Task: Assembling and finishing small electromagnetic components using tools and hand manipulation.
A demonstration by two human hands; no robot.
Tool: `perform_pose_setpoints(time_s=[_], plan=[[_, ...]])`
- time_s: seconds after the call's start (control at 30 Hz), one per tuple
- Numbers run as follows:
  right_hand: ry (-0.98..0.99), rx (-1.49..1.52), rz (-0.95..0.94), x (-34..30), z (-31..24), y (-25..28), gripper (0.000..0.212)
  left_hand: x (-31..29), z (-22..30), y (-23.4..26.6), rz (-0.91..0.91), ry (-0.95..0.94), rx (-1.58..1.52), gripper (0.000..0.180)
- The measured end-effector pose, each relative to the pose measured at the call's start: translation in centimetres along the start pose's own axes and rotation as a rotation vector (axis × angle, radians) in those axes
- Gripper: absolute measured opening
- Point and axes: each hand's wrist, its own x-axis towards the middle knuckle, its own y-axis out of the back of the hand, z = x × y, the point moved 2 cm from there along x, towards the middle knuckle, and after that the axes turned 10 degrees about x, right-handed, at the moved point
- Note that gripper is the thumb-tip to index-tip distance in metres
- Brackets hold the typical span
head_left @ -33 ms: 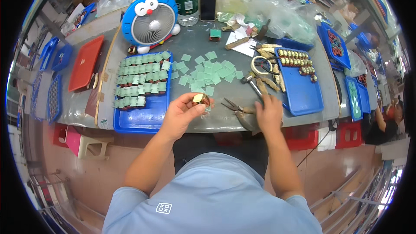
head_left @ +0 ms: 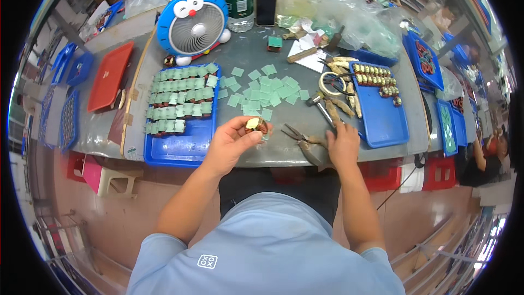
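Note:
My left hand (head_left: 234, 141) pinches a copper-wound ring coil (head_left: 256, 125) with a pale yellow top, held above the table's near edge. A green square plate shows partly beneath the coil. My right hand (head_left: 344, 145) has its fingers closed round the handle end of a hammer (head_left: 324, 110), whose head lies on the table pointing away from me. Beside that hand, open-jawed pliers (head_left: 303, 140) lie on the tabletop. Beyond my left hand is a loose heap of green square plates (head_left: 267, 92).
At left, a blue tray (head_left: 180, 155) holds rows of coils topped with green plates. Another blue tray (head_left: 385, 125) at right holds yellow-topped coils. A tape roll (head_left: 331, 83) sits near the hammer. Behind stand a blue fan (head_left: 194, 24), a bottle (head_left: 238, 3) and a phone (head_left: 266, 6).
The view has shifted slightly, so the whole table sits a little further right. My right hand's fingers have drawn slightly down the hammer's handle. My left hand still holds the coil.

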Motion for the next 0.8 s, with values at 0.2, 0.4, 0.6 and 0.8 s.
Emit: perform_pose_setpoints(time_s=[0.2, 0.4, 0.6, 0.8], plan=[[0.095, 0.074, -0.008, 1.0, 1.4, 0.6, 0.023, 0.4, 1.1, -1.2, -0.065, -0.109, -0.027, 0.034], [-0.393, 1.068, -0.126, -2.9, -6.1, 5.8, 0.033, -0.3, 2.3, -1.2, 0.014, -0.216, 0.102, 0.035], [0.288, 0.695, -0.038, -3.6, -10.8, 8.6, 0.045, 0.5, 3.5, -2.4, 0.116, -0.048, 0.109, 0.04], [0.452, 0.382, -0.212, -2.4, -12.2, 9.8, 0.053, 0.3, 2.9, -2.9, -0.031, 0.124, -0.049, 0.039]])
